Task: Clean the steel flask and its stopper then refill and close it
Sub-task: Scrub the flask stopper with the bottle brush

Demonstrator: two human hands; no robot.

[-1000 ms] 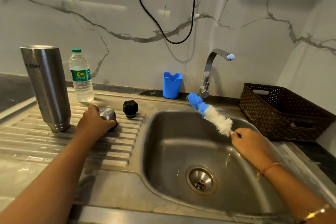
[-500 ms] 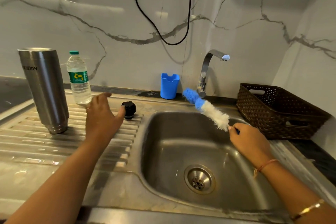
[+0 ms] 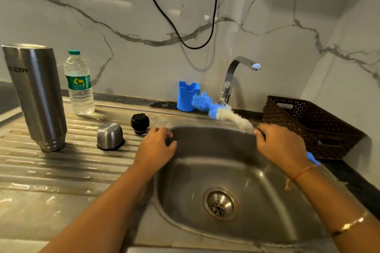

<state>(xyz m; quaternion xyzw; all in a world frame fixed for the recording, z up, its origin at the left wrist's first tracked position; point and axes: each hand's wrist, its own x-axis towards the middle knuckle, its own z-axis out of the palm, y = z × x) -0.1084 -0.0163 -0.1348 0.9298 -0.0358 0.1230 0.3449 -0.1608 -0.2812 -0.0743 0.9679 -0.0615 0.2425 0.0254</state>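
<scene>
The steel flask (image 3: 38, 96) stands upside down on the drainboard at the left. Its steel cup lid (image 3: 110, 135) lies mouth down to the right of it, and the black stopper (image 3: 140, 123) sits just beyond. My left hand (image 3: 156, 149) hovers over the sink's left rim, fingers loosely curled, holding nothing. My right hand (image 3: 281, 146) grips the handle of a blue and white bottle brush (image 3: 218, 110), whose bristles point up and left toward the tap. A clear water bottle (image 3: 79, 84) with a green cap stands behind the flask.
The steel sink (image 3: 257, 211) with its drain (image 3: 220, 204) lies below both hands. A tap (image 3: 236, 76) rises at the back, a blue holder (image 3: 187, 96) beside it. A brown woven basket (image 3: 308, 127) sits at the right. A black cable hangs on the marble wall.
My left hand let go of the steel cup lid and moved right to the sink's rim. The brush tilted further toward the blue holder.
</scene>
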